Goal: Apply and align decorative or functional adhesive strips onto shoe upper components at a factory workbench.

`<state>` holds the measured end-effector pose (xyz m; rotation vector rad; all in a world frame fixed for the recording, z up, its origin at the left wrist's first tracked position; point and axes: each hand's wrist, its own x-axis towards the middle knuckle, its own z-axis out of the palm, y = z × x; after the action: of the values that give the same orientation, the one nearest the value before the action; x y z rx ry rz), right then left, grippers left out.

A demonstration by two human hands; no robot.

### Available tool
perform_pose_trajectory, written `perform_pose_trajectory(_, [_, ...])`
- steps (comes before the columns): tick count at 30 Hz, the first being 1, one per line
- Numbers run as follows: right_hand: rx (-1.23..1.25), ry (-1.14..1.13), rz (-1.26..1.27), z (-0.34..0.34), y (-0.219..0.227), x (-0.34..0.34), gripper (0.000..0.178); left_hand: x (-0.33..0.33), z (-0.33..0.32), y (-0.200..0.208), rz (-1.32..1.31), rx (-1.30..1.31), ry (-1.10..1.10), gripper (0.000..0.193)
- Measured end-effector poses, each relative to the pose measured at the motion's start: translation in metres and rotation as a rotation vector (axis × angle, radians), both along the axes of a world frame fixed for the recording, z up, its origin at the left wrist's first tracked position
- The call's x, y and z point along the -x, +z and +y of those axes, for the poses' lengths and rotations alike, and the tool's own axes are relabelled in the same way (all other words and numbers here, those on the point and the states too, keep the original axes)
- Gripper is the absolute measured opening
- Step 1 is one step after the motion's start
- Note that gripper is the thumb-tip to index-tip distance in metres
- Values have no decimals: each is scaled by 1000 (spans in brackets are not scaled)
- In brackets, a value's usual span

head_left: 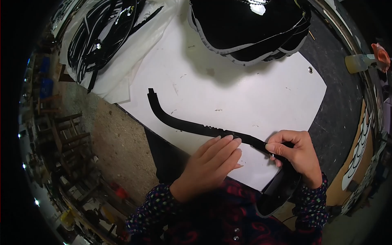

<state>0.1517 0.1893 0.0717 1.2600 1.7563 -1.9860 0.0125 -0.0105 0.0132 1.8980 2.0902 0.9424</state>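
Observation:
A long, bent, matte black strip (179,123) lies on the white sheet, a row of small notches along its middle and a narrow tab at its far left end. My left hand (214,161) rests on the strip's near edge with its fingers stretched out. Between thumb and fingers, my right hand (296,153) pinches the strip's right part. Below the right hand a glossy black curved piece (279,192) hangs over the table's near edge. Whether it joins the strip is hidden by the hand.
Glossy black shells with grey edging (249,32) sit at the back of the white sheet (228,96). More glossy black parts (102,36) lie on clear plastic (116,81) at far left. A bottle of yellowish liquid (355,64) stands at right. Wooden stools (67,132) are on the floor at left.

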Motion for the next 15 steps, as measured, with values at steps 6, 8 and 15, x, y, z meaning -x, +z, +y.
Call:
perform_pose_trajectory(6, [16, 9, -24, 2, -1, 2, 10, -2, 0, -2, 43, -1, 3, 35])
perform_pose_trajectory(8, [14, 16, -29, 2, -1, 2, 10, -2, 0, -2, 40, -3, 3, 34])
perform_pose_trajectory(15, [-4, 13, -38, 0, -1, 3, 10, -2, 0, -2, 32, -7, -2, 35])
